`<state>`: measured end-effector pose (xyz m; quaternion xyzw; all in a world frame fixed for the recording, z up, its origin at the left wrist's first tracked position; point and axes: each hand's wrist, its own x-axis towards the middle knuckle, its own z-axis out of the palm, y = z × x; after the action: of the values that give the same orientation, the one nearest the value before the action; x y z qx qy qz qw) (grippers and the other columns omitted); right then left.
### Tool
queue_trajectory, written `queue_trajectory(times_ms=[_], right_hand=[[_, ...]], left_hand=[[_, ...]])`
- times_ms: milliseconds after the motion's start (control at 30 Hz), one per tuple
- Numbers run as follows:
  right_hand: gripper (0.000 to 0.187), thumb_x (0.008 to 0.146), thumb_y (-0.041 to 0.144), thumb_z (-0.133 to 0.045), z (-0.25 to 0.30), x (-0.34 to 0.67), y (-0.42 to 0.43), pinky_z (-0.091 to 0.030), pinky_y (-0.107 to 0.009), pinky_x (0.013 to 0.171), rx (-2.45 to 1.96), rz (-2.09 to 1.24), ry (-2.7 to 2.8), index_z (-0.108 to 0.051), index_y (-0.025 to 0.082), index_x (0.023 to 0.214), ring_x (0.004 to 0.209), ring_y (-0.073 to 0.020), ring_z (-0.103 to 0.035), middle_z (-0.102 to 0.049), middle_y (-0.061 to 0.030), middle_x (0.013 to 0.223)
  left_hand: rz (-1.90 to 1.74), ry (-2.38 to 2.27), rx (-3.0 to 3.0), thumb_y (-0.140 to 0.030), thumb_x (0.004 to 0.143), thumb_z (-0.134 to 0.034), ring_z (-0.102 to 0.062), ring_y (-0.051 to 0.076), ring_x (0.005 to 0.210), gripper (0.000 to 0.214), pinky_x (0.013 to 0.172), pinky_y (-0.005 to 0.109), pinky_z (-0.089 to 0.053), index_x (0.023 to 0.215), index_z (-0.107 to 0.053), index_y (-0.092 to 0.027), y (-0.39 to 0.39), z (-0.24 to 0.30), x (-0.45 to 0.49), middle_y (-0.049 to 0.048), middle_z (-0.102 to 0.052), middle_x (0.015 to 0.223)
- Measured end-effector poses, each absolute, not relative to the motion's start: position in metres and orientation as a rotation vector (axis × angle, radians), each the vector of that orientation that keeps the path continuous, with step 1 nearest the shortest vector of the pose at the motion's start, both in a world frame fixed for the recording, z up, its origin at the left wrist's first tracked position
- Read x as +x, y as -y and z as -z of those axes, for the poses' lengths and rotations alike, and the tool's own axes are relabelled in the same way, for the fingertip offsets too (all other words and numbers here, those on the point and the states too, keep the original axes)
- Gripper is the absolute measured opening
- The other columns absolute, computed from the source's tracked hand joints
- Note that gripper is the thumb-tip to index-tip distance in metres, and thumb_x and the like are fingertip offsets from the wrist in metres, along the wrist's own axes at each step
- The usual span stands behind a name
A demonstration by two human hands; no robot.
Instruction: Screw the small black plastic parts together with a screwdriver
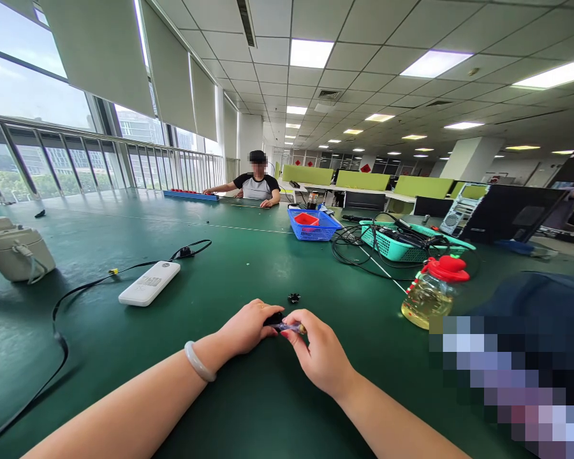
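The left hand (246, 326) has its fingers pinched on a small black thing (274, 320), mostly hidden by the hands. The right hand (319, 349) has its fingers squeezed on a thin purple stick (291, 327). The stick points at the black thing, but I can't tell if they touch. Both are in the hands, at the near part of the green table (249, 408). Just past the fingers sits a little black wheel shape (293, 298). A white box (150, 284) lies off to the left.
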<state>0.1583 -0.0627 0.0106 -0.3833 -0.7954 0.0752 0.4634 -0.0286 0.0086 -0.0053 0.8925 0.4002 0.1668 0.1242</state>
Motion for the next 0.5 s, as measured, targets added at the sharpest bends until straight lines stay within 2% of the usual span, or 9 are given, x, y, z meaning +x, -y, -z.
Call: queue_trajectory(times_ms=[200,500], right_hand=[[0.008,0.092,0.020,-0.046,-0.013,0.165,0.064,-0.053,-0.029,0.068,-0.899,-0.083,1.862,-0.051,0.023,0.097,0.075,-0.0174,-0.066,-0.068,-0.0049,0.088],[0.006,0.093,0.025,-0.046,-0.009,0.166,0.052,-0.052,-0.027,0.066,-1.084,-0.319,1.847,-0.052,0.023,0.094,0.074,-0.0166,-0.065,-0.066,-0.0023,0.085]], left_hand=[[-0.488,-1.159,2.602,-0.030,0.085,-0.063,-0.057,0.025,0.109,0.043,0.098,0.040,-0.044,0.127,-0.055,-0.023,-0.008,0.005,-0.029,0.0077,-0.066,0.117],[-0.525,-1.122,2.624,-0.027,0.087,-0.059,-0.056,0.024,0.114,0.041,0.101,0.040,-0.043,0.128,-0.054,-0.024,-0.003,0.002,-0.027,0.0073,-0.063,0.123]])
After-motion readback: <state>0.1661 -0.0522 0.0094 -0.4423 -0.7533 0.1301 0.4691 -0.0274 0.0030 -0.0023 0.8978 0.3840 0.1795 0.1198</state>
